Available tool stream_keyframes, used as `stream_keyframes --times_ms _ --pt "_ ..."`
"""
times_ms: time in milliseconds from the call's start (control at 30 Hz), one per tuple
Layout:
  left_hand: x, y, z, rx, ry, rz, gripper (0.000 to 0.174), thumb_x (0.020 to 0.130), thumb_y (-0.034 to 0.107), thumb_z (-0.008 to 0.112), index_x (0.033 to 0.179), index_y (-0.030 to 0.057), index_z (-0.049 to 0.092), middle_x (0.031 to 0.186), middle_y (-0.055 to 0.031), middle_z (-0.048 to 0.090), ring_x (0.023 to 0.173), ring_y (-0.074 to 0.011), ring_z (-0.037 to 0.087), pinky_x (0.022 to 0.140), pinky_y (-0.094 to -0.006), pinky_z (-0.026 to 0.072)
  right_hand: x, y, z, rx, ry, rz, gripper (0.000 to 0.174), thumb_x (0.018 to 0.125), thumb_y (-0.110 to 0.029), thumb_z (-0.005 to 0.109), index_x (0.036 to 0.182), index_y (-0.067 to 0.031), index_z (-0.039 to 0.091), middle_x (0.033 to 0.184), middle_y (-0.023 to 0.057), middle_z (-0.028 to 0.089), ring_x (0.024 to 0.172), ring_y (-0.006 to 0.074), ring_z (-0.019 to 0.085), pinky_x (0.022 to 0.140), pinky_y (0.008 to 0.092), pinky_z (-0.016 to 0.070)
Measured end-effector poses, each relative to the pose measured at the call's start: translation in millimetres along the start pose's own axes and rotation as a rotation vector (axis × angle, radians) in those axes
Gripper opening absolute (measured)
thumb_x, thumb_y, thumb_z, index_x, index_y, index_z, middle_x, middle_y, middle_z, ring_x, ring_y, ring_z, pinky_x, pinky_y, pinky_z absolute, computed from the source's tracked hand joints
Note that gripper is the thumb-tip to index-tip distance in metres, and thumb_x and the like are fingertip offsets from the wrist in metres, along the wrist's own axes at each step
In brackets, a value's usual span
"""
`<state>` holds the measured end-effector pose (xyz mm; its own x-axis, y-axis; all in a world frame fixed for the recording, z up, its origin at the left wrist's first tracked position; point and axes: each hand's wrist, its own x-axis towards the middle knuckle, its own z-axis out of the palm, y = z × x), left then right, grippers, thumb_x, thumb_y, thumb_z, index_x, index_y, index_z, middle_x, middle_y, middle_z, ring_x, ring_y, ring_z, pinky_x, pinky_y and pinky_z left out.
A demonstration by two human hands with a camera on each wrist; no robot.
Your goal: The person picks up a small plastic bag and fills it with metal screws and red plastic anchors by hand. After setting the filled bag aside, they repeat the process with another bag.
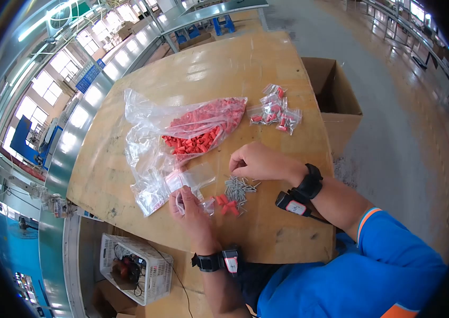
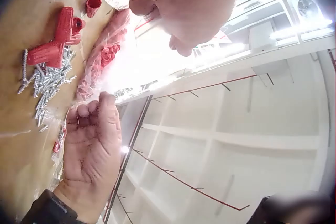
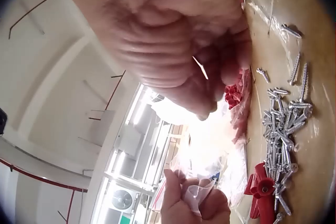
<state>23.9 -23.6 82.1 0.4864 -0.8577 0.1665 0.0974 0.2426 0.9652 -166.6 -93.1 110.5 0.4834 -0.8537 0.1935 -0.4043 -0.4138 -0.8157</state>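
My left hand (image 1: 191,216) pinches a small clear plastic bag (image 3: 197,194) near the front left of the table. Beside it lie several red plastic wall plugs (image 1: 226,204). Just behind these is a loose pile of silver screws (image 1: 238,188). My right hand (image 1: 260,161) hovers by the far side of the screws, fingers loosely curled, with nothing visible in its palm in the left wrist view. A large clear bag of red plugs (image 1: 198,139) lies open beyond both hands. Flat clear bags (image 1: 153,197) lie to the left of my left hand.
Filled small bags (image 1: 276,112) of red plugs lie at the table's back right. A cardboard box (image 1: 335,95) stands off the right edge. Below the front left edge sits a white plastic crate (image 1: 153,275) with cables. A metal-topped bench (image 1: 89,98) runs along the left.
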Motion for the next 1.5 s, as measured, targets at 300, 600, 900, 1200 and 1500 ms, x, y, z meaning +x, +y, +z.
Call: stream_keyframes --times_ms 300,600,900,1200,1500 --pt "-4.5 9.2 8.0 -0.176 0.095 0.027 0.017 0.090 0.021 0.057 0.085 0.0058 0.051 0.068 0.0045 0.042 0.059 -0.0022 0.036 0.050 -0.0169 0.0287 16.8 12.0 -6.3 -0.594 0.074 0.115 0.017 0.073 -0.016 0.060 0.077 0.0000 0.063 0.078 0.0179 0.063 0.076 0.0337 0.061 0.067 0.0423 0.0477" --pt "-0.4 7.0 4.7 -0.165 0.169 0.056 0.018 0.091 0.017 0.053 0.077 0.0075 0.049 0.061 0.0067 0.038 0.053 -0.0012 0.032 0.046 -0.0184 0.0222 31.8 19.7 23.3 -0.380 -0.173 -0.050 0.014 0.073 -0.010 0.061 0.081 0.0007 0.062 0.081 0.0168 0.062 0.079 0.0320 0.060 0.070 0.0384 0.0475" --pt "1.2 5.0 5.5 -0.224 0.154 0.062 0.020 0.092 0.018 0.052 0.076 0.0072 0.048 0.062 0.0067 0.039 0.053 -0.0011 0.032 0.045 -0.0189 0.0222 -18.8 -7.9 -27.0 -0.354 -0.215 0.053 0.022 0.069 -0.007 0.062 0.087 0.0026 0.057 0.082 0.0163 0.062 0.078 0.0284 0.061 0.067 0.0356 0.0474" --pt "0.8 3.4 6.0 -0.136 0.090 0.030 0.016 0.091 0.017 0.053 0.079 0.0057 0.052 0.062 0.0065 0.040 0.055 -0.0014 0.033 0.047 -0.0188 0.0232 -12.0 1.2 3.3 -0.212 -0.304 0.049 0.040 0.061 -0.008 0.071 0.097 0.0017 0.055 0.085 0.0156 0.060 0.081 0.0297 0.059 0.069 0.0366 0.0476" --pt "1.1 4.3 10.2 -0.174 0.050 0.023 0.016 0.091 0.017 0.054 0.080 0.0057 0.052 0.064 0.0068 0.041 0.056 -0.0010 0.033 0.049 -0.0180 0.0232 -10.5 10.7 12.1 -0.350 -0.197 -0.202 0.037 0.064 -0.011 0.071 0.097 0.0012 0.058 0.081 0.0153 0.057 0.080 0.0310 0.057 0.072 0.0364 0.0462"
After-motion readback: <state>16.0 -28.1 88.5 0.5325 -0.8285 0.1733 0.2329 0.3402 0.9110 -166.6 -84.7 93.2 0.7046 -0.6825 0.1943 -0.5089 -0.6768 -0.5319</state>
